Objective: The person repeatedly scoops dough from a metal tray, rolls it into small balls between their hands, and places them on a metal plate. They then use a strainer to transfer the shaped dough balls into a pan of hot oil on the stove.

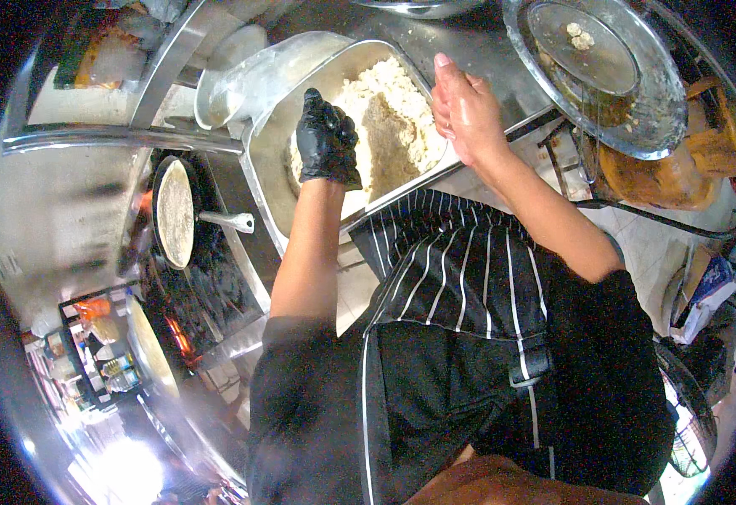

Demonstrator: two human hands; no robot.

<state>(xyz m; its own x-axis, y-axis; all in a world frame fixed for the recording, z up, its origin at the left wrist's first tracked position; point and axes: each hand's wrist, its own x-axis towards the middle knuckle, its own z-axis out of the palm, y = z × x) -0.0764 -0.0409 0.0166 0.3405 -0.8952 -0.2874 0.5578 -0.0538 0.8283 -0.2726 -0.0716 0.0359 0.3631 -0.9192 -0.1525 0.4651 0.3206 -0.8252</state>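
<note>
In front of me a deep rectangular metal pan (271,141) holds a pale, crumbly dough (397,130), heaped toward its right and far sides. My left hand (326,141), in a black glove, is over the pan's left half beside the dough. Its fingers are curled closed, and their inside is hidden. My bare right hand (467,109) is at the pan's right rim, palm side toward the dough. The thumb side is up and the fingers are bent in; whatever they may hold does not show.
At far right stands a wide metal bowl (667,126) with a round tray (616,63) carrying small pale lumps. On the left, a flat pan (174,210) with a pale round sheet sits on a stove, its handle (232,221) pointing toward me. Flames glow lower on the stove.
</note>
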